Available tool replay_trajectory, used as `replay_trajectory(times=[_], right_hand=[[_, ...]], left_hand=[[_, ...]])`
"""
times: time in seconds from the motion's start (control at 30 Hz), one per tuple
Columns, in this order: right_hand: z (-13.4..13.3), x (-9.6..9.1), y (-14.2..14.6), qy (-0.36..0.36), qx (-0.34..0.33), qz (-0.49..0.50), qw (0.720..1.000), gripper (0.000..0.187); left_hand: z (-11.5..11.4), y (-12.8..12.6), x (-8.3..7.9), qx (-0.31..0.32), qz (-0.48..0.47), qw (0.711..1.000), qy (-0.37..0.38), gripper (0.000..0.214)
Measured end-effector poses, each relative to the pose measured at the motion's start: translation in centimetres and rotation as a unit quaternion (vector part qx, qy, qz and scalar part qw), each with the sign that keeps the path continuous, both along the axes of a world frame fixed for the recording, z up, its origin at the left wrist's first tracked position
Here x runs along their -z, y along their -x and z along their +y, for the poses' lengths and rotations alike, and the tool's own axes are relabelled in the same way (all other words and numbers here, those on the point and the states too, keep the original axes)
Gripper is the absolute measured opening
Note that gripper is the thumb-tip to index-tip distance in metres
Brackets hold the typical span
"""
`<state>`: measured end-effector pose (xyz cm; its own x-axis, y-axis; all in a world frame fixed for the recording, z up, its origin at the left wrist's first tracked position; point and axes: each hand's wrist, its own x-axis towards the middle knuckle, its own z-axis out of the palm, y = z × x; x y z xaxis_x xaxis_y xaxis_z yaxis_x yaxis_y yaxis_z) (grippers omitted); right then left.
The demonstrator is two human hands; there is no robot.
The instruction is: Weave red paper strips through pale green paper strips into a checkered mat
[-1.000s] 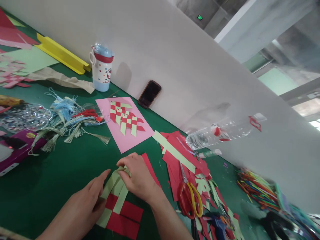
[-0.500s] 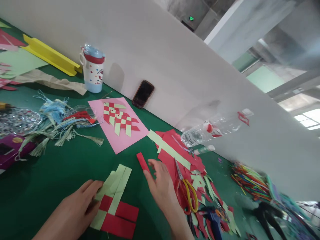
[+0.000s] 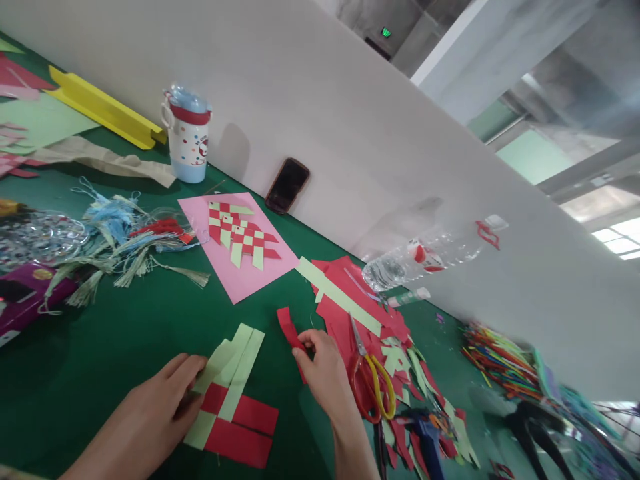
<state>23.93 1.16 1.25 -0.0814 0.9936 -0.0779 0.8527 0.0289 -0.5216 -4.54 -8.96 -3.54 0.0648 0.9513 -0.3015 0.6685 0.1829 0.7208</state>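
Note:
My left hand [image 3: 170,393] grips the left edge of a half-woven piece of paper strips [image 3: 227,400], its fingers curled over a pale green strip. Red strips [image 3: 243,440] run through it toward the right, and pale green strips [image 3: 245,353] stick out toward the top. To the right, my right hand [image 3: 320,367] pinches a loose red paper strip [image 3: 286,325] between thumb and fingers, apart from the woven piece. Farther back, a finished-looking red and green woven paper fish [image 3: 240,233] lies on a pink sheet [image 3: 237,287].
Scissors [image 3: 370,380] with red and yellow handles lie on red paper scraps [image 3: 340,327]. A blue glue gun [image 3: 427,437] is close by. Along the wall are a cup [image 3: 189,140], a phone [image 3: 287,185] and a plastic bottle [image 3: 390,272]. Tassels [image 3: 135,260] lie at left.
My right hand has closed its fingers on the red strip, which now bends and pokes out below the hand too. My left hand stays on the woven piece.

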Motion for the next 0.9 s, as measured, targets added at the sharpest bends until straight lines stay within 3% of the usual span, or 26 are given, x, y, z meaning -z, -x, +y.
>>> replay_trajectory(times=[0.4, 0.5, 0.73, 0.9], right_hand=[[-2.1, -2.2, 2.1, -0.007, -0.006, 0.139, 0.990, 0.025], [-2.4, -2.2, 2.3, -0.033, -0.024, 0.155, 0.987, 0.019], [-2.8, -1.8, 3.5, 0.029, -0.134, 0.195, 0.971, 0.004], [-2.7, -1.6, 4.0, 0.001, -0.125, 0.188, 0.974, 0.007]], left_hand=[[-0.1, -0.1, 0.3, 0.005, -0.012, 1.000, -0.015, 0.031], [-0.2, -0.2, 0.8, 0.004, -0.007, 0.999, -0.032, 0.031], [-0.3, -0.4, 0.7, 0.004, -0.015, 0.999, -0.043, 0.030], [-0.1, -0.3, 0.1, 0.001, -0.018, 0.999, -0.031, 0.030]])
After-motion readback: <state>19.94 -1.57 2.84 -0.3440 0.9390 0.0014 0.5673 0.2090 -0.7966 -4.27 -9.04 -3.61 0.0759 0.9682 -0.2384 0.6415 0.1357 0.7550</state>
